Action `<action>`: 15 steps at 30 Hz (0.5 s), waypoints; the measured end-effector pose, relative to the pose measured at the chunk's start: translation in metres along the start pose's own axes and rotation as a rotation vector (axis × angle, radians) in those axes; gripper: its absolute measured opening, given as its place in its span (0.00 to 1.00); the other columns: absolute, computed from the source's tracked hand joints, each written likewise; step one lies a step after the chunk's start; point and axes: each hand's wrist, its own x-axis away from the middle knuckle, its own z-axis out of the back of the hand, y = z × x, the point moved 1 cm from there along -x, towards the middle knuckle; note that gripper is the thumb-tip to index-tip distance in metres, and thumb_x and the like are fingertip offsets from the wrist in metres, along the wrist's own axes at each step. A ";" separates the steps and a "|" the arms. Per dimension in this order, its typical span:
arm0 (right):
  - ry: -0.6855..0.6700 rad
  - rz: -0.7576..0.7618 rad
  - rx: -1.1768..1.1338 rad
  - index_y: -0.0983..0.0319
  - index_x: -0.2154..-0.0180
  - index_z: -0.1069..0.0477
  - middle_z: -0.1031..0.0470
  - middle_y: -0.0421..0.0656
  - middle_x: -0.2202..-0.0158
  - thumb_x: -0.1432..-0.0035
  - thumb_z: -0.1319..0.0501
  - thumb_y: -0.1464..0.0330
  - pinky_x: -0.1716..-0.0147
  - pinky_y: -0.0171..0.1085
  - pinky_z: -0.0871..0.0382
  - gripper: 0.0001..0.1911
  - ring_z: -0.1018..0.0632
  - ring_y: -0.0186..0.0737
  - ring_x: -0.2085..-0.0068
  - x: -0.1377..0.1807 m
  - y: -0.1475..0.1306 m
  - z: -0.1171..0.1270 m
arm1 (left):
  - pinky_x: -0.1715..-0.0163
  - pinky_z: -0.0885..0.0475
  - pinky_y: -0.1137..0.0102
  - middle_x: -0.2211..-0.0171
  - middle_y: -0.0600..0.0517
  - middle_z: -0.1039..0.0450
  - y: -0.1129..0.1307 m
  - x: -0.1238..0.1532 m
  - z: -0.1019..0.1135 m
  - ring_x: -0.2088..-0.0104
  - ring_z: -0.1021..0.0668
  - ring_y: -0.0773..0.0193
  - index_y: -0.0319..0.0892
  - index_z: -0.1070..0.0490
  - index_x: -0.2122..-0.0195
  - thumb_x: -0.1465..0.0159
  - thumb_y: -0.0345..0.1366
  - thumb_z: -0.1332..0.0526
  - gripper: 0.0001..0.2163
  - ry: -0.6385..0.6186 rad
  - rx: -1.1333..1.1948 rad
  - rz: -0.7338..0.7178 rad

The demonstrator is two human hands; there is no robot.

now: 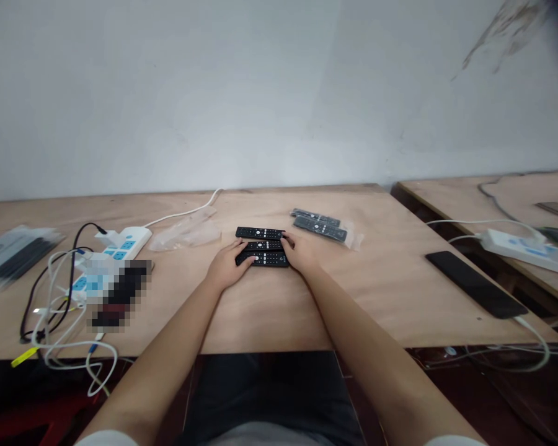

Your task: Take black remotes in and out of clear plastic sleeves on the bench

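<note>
Three black remote controls lie one behind another on the wooden table, a back remote, a middle remote and a front remote. At their left ends is my left hand, its thumb over the end of the front remote and its fingers by the middle one. My right hand holds the right ends, with fingertips near the back and middle remotes. Some of its fingers are hidden. Behind my right hand, two more remotes in clear plastic sleeves lie on the table.
Left of my hands are a crumpled clear plastic bag, a white power strip with tangled cables, a pixelated dark device and a plastic-wrapped pack. A black phone on a cable lies right. Beyond a gap stands another table.
</note>
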 end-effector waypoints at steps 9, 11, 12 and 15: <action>0.001 0.149 0.081 0.58 0.48 0.22 0.21 0.50 0.46 0.36 0.42 0.63 0.39 0.51 0.33 0.18 0.23 0.51 0.44 0.000 0.003 0.011 | 0.33 0.38 0.48 0.36 0.41 0.31 0.000 0.002 0.001 0.35 0.30 0.44 0.44 0.25 0.41 0.35 0.53 0.37 0.25 -0.002 -0.007 0.027; 0.041 0.195 0.148 0.60 0.49 0.22 0.22 0.52 0.45 0.36 0.44 0.64 0.39 0.51 0.34 0.19 0.25 0.52 0.43 -0.001 0.008 0.021 | 0.33 0.39 0.48 0.36 0.41 0.32 0.000 0.002 0.001 0.34 0.31 0.44 0.44 0.25 0.41 0.35 0.53 0.38 0.26 -0.007 -0.003 0.038; 0.066 0.199 0.199 0.62 0.49 0.22 0.23 0.53 0.45 0.37 0.44 0.65 0.39 0.52 0.34 0.19 0.25 0.53 0.44 -0.001 0.010 0.028 | 0.33 0.38 0.48 0.35 0.41 0.32 -0.001 0.002 0.001 0.34 0.31 0.44 0.45 0.25 0.41 0.35 0.53 0.38 0.26 -0.006 0.005 0.044; 0.182 0.115 0.430 0.64 0.49 0.21 0.25 0.56 0.44 0.38 0.46 0.68 0.40 0.57 0.37 0.20 0.28 0.59 0.43 0.001 0.017 0.049 | 0.33 0.38 0.48 0.36 0.41 0.32 -0.001 0.002 0.002 0.34 0.31 0.44 0.45 0.25 0.41 0.35 0.53 0.38 0.25 0.014 0.038 0.057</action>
